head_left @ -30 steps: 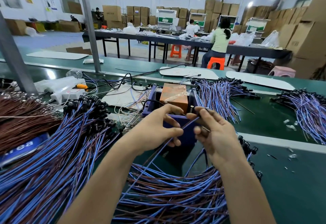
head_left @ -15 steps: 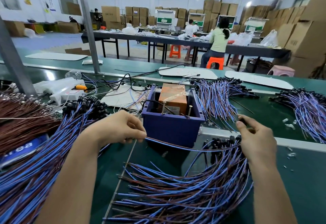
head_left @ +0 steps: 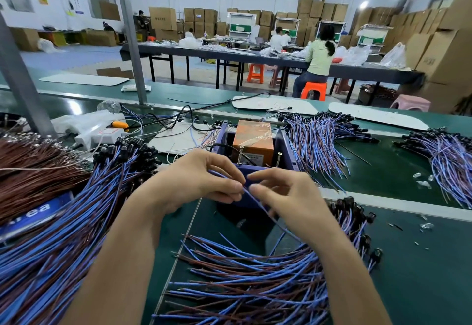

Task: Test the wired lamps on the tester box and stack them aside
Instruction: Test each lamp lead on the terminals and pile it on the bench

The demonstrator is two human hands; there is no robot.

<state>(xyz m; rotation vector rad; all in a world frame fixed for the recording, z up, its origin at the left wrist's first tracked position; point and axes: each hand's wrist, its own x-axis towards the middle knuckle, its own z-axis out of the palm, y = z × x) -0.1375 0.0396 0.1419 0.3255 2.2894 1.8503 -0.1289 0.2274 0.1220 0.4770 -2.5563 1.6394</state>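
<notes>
left hand [head_left: 194,184] and right hand [head_left: 288,197] pinch one blue lamp wire [head_left: 255,200] together, just before the tester box [head_left: 285,145].

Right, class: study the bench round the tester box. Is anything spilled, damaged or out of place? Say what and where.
Small clear bits lie scattered on the green mat, right of the box. They look like stray debris; what they are is too small to tell. Nothing else stands out.
</notes>
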